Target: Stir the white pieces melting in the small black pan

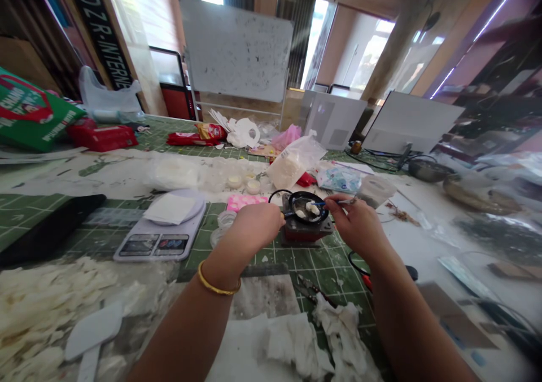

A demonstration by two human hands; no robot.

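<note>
"Where does the pan sit?"

"Straight ahead of the person at the bench (271, 256), between the two hands: a small black pan (300, 202) over a red-sided burner (302, 235). Whether it rests fully on top, I can't tell from where I stand."

"And its long axis?"

"Crosswise. The handle (289, 215) leaves the rim leftward, angled slightly toward the person, and ends in the left hand (260, 222), which is wrapped around it."

"The other hand?"

"The right hand (353, 219), fingers pinched on a slim blue stick (320, 203), comes in from the opposite side. The stick lies nearly level across the rim, its tip at the white lumps (312, 207) inside."

"Which hand is nearer, then?"

"Close to even. Left fingers stop just short of the rim along the handle; right fingertips hover just beside the far-right edge. But only the right hand's tool reaches the lumps, so the relation that counts runs from right to left, stick to pan."
</note>
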